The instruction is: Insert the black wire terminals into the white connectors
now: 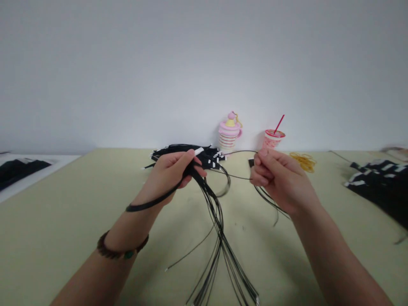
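My left hand (174,170) is closed around a bundle of thin black cords (219,221), whose light-tipped ends hang down toward the table's near edge. A small white piece (199,151) pokes out above my left thumb. One thicker black strand (156,202) lies across my left wrist. To the right, my right hand (277,174) is pinched shut on a thin black cord (237,175) that stretches leftward in front of the pile. More black cords show just behind and below that hand; whether it grips them too is hidden.
Behind my left hand lies a pile of black cords with white ends (181,148). A pink cup (228,134) and a cup with a red straw (273,138) stand by the wall. Yellow bands (302,161) lie right of them. Black-and-white bundles (382,182) occupy the right side.
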Motion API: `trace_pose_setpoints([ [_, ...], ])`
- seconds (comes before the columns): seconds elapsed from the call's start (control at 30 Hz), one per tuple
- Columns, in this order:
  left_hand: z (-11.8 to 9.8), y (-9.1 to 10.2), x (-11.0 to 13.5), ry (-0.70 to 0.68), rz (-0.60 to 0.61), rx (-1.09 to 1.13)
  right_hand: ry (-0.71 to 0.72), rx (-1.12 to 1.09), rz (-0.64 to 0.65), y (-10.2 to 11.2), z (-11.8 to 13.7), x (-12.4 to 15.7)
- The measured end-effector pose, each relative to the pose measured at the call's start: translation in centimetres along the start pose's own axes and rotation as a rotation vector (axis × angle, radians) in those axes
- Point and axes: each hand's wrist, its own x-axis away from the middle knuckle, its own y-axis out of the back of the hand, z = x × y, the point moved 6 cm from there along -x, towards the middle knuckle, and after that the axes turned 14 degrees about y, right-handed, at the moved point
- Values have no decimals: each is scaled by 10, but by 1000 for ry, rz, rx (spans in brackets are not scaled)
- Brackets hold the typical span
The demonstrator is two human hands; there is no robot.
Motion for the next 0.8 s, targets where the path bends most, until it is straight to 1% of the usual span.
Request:
trace_pose_setpoints([
  [0.07, 4, 0, -2, 126, 67, 184, 26, 80, -24, 2, -5, -1],
  [0.1, 6, 0, -2, 188, 101, 285, 23, 121, -7, 1, -10, -2],
  [0.17, 7, -3, -1, 293, 195, 460, -29, 200, 78, -3, -24, -2],
  [0.23, 6, -9, 2, 353, 314, 580, -86, 321, 178, -7, -38, -1],
  [0.27, 5, -11, 4, 366, 356, 615, -94, 377, 205, -8, -44, -1],
  [0.3, 4, -12, 5, 372, 372, 631, -72, 407, 191, -7, -46, -2],
  [0.33, 5, -12, 6, 370, 364, 633, -16, 415, 130, -6, -44, -3],
  [0.37, 5, -12, 6, 364, 342, 623, 76, 418, 29, -3, -39, -3],
  [0.43, 9, -12, 5, 357, 283, 574, 330, 477, -204, 2, -19, 2],
  [0.47, 11, -13, 4, 360, 254, 540, 451, 546, -266, -1, -8, 7],
  [0.5, 14, -14, 3, 368, 231, 498, 546, 633, -262, -8, 1, 12],
  [0.53, 17, -16, 2, 372, 211, 452, 603, 710, -189, -18, 7, 15],
  [0.57, 20, -18, 2, 372, 198, 404, 624, 765, -77, -29, 10, 17],
  [0.63, 22, -22, 2, 345, 196, 319, 608, 812, 112, -46, 10, 21],
  [0.67, 23, -25, 2, 322, 203, 286, 586, 816, 173, -50, 8, 22],
  [0.73, 24, -29, 4, 272, 215, 235, 549, 811, 229, -54, 5, 24],
  [0.8, 24, -32, 6, 225, 217, 189, 534, 813, 243, -54, 2, 24],
])
